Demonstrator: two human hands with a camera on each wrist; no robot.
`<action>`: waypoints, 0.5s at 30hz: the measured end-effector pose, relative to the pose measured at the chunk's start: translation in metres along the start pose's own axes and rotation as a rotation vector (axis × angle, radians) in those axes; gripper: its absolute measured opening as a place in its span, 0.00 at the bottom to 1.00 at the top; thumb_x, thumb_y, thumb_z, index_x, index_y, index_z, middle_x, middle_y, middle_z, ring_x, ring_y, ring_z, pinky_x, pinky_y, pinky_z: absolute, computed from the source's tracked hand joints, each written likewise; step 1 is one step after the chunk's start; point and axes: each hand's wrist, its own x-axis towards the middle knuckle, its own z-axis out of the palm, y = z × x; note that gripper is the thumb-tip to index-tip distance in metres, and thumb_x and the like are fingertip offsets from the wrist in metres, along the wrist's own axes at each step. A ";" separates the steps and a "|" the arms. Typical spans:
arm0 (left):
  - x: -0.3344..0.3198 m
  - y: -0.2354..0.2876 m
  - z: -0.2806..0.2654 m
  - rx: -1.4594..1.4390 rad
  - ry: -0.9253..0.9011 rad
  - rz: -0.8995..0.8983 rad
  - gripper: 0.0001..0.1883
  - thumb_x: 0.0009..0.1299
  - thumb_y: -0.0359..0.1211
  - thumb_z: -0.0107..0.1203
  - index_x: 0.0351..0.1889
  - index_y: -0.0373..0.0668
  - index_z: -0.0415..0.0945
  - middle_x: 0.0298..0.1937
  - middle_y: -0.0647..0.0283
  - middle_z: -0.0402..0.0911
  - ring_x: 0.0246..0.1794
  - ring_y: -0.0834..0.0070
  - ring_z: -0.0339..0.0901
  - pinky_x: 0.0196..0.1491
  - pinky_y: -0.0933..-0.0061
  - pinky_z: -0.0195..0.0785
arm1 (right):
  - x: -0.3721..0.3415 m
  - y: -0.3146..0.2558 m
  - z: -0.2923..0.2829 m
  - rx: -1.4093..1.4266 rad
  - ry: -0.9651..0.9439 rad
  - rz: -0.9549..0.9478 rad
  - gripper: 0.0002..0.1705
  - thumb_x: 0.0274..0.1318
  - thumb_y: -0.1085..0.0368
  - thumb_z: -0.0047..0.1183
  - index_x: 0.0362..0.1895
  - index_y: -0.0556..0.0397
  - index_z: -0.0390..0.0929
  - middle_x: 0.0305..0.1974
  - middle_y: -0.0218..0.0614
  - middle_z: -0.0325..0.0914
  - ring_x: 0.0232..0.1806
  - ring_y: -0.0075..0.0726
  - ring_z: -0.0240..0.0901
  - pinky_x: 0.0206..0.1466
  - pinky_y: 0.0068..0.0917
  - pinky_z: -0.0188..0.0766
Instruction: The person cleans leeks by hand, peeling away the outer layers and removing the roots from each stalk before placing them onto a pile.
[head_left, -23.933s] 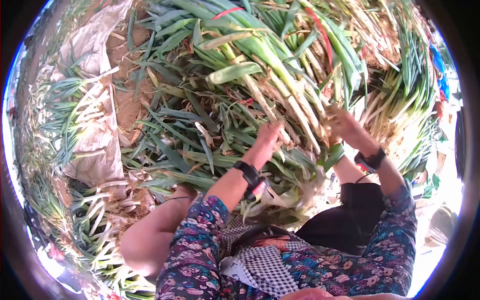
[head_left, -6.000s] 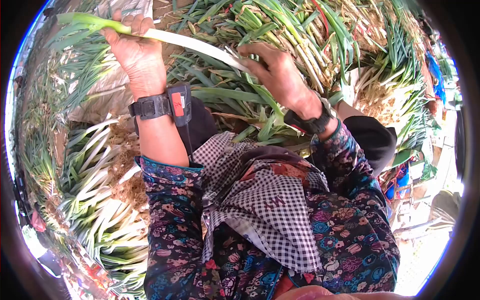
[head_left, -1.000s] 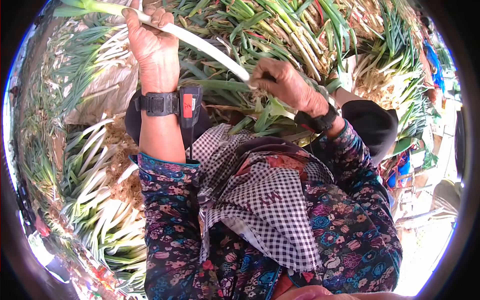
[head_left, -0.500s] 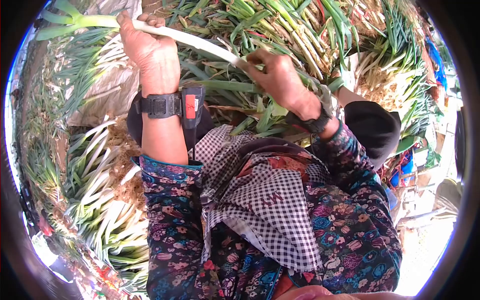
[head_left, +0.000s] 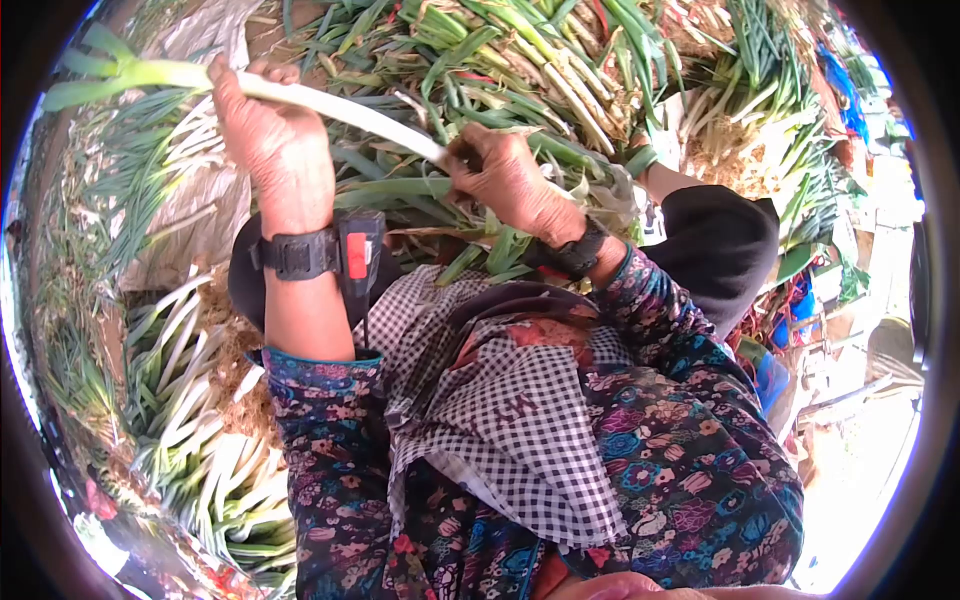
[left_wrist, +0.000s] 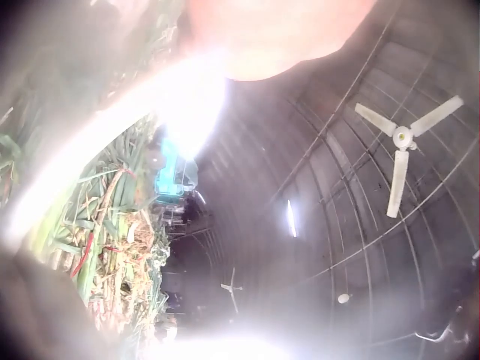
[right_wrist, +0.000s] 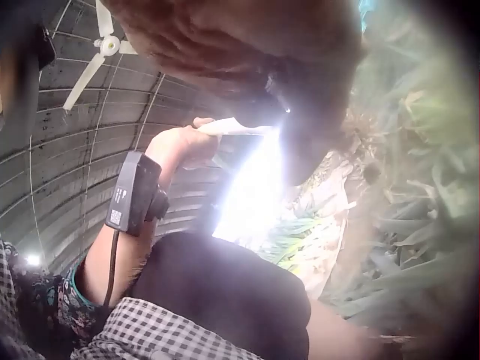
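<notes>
A long green onion [head_left: 350, 113], white-stemmed with forked green leaves at the upper left, slants across in front of the person in the head view. The left hand [head_left: 277, 140] grips it round the upper stem, below the leaves. At the lower end, the right hand [head_left: 500, 180] curls its fingers and thumb on the root tip. In the right wrist view, a small shiny bit [right_wrist: 279, 94] shows at the right hand's fingers, and the white stem [right_wrist: 232, 127] runs to the left hand. Glare hides most of the left wrist view's work.
Untrimmed onions [head_left: 560, 75] lie heaped ahead, with loose green leaves [head_left: 385, 195] beneath the hands. Clean white onions with roots [head_left: 215, 400] are laid at the left, more at the right [head_left: 725, 140]. A pale sack [head_left: 195, 225] lies at the left, beside the knee.
Earlier both hands were down in the heap; now they hold up one onion. Over the last second the right hand moved off the root end and back to it; the head view has shifted slightly.
</notes>
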 end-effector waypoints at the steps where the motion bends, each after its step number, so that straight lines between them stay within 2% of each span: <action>1: 0.000 0.000 -0.001 -0.041 -0.031 -0.023 0.13 0.69 0.41 0.57 0.39 0.44 0.65 0.24 0.67 0.64 0.25 0.77 0.59 0.31 0.74 0.58 | -0.001 -0.001 0.000 0.032 0.022 0.027 0.06 0.56 0.71 0.53 0.32 0.63 0.73 0.22 0.43 0.79 0.23 0.30 0.80 0.28 0.27 0.76; 5: -0.009 0.000 0.006 -0.073 -0.005 -0.011 0.11 0.69 0.37 0.58 0.37 0.44 0.67 0.25 0.68 0.64 0.25 0.77 0.59 0.31 0.74 0.59 | -0.001 0.000 -0.003 0.188 -0.006 0.133 0.07 0.60 0.70 0.50 0.34 0.64 0.74 0.21 0.36 0.77 0.23 0.26 0.80 0.26 0.24 0.76; 6: -0.008 0.000 0.003 -0.080 -0.052 -0.010 0.13 0.69 0.38 0.58 0.41 0.43 0.68 0.26 0.68 0.63 0.27 0.77 0.59 0.31 0.74 0.59 | -0.002 -0.001 -0.003 0.277 -0.025 0.164 0.07 0.61 0.69 0.50 0.35 0.63 0.74 0.22 0.37 0.78 0.23 0.27 0.79 0.26 0.23 0.76; 7: -0.008 0.000 0.000 -0.080 -0.052 -0.008 0.13 0.69 0.38 0.58 0.41 0.43 0.68 0.26 0.68 0.63 0.27 0.77 0.59 0.31 0.74 0.59 | -0.003 -0.001 -0.003 0.363 -0.041 0.195 0.08 0.62 0.69 0.50 0.36 0.63 0.74 0.24 0.37 0.78 0.23 0.28 0.79 0.26 0.23 0.77; 11: 0.001 0.003 -0.008 -0.159 -0.238 -0.066 0.20 0.70 0.45 0.55 0.49 0.41 0.68 0.26 0.68 0.63 0.26 0.76 0.58 0.30 0.73 0.58 | -0.002 0.002 -0.015 0.511 -0.092 0.300 0.09 0.63 0.68 0.49 0.39 0.63 0.74 0.26 0.38 0.78 0.24 0.28 0.79 0.25 0.21 0.77; 13: 0.014 0.006 -0.016 -0.164 -0.295 -0.067 0.23 0.70 0.48 0.52 0.51 0.39 0.68 0.26 0.68 0.62 0.25 0.76 0.57 0.30 0.73 0.57 | -0.002 0.012 -0.018 0.979 -0.047 0.413 0.09 0.63 0.67 0.48 0.38 0.63 0.73 0.23 0.35 0.77 0.21 0.25 0.75 0.25 0.17 0.74; 14: 0.023 0.007 -0.022 -0.133 -0.322 -0.055 0.25 0.71 0.50 0.50 0.52 0.38 0.68 0.26 0.68 0.61 0.25 0.76 0.56 0.29 0.74 0.56 | -0.005 0.014 -0.019 1.091 0.046 0.492 0.10 0.63 0.66 0.49 0.39 0.62 0.74 0.25 0.34 0.75 0.22 0.24 0.72 0.26 0.16 0.70; 15: 0.025 0.009 -0.022 -0.102 -0.350 -0.043 0.27 0.72 0.52 0.47 0.52 0.36 0.68 0.25 0.69 0.61 0.25 0.76 0.56 0.29 0.74 0.55 | -0.005 0.015 -0.019 1.090 0.043 0.493 0.10 0.63 0.66 0.49 0.39 0.62 0.74 0.25 0.34 0.75 0.22 0.24 0.72 0.26 0.16 0.70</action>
